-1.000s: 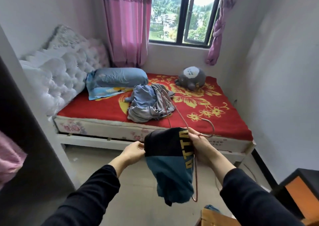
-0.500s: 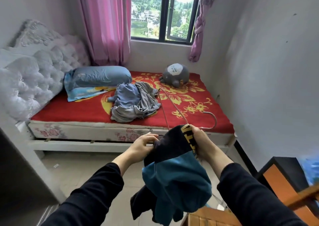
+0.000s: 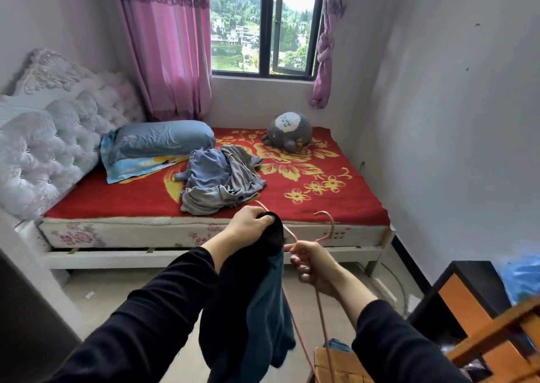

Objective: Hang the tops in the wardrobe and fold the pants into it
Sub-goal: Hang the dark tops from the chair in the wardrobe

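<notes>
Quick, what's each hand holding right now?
Left hand: closed, gripping the dark top.
Right hand: closed, holding the pink hanger.

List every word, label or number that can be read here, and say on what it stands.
No text is readable.
Mattress side: small dark print near its right end, too blurred to read.
Dark top in the left hand: no letters show.
Pink hanger in the right hand: no marking.

Teal-black top (image 3: 263, 309) bunched over pink hanger (image 3: 331, 225), grey clothes (image 3: 219, 181) heaped
</notes>
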`<state>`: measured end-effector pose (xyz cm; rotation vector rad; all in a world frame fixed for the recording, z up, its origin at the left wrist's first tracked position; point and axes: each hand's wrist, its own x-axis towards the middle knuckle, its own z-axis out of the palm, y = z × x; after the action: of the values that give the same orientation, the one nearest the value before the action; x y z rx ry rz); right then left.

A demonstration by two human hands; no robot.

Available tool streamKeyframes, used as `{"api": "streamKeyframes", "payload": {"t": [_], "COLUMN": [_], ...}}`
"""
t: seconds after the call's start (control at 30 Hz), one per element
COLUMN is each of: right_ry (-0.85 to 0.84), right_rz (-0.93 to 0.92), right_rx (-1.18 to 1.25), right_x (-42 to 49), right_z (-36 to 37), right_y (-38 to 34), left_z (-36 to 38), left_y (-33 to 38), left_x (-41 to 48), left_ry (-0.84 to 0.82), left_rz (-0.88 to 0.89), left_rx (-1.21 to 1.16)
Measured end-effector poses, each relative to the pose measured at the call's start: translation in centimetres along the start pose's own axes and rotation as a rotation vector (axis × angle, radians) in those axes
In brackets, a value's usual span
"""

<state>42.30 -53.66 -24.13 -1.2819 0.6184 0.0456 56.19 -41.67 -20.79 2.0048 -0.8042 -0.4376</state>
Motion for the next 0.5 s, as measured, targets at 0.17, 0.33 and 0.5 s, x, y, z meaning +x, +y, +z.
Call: {"api": "streamKeyframes", "payload": {"t": [0.17,0.33,0.5], "right_ry": [-0.073,0.195,0.254], "right_rz": [-0.107,-0.198,-0.234], "right_rx": [-0.116,0.022,0.019], "right_x": [0.2,0.8,0.7], "right_z": [1.6,1.4,3.1], "right_y": [1.8,-1.1,-4.4], "left_z": [-0.6,-5.2,-7.6], "left_y": [1.1,-0.5,-6.2], "left_x": [-0.5,-2.3,-4.4], "left_ry": [-0.101,-0.204,-0.153], "left_rz": [-0.077,-0.135,-0.251], "left_rx": [-0.062,-0.076,0.107]}}
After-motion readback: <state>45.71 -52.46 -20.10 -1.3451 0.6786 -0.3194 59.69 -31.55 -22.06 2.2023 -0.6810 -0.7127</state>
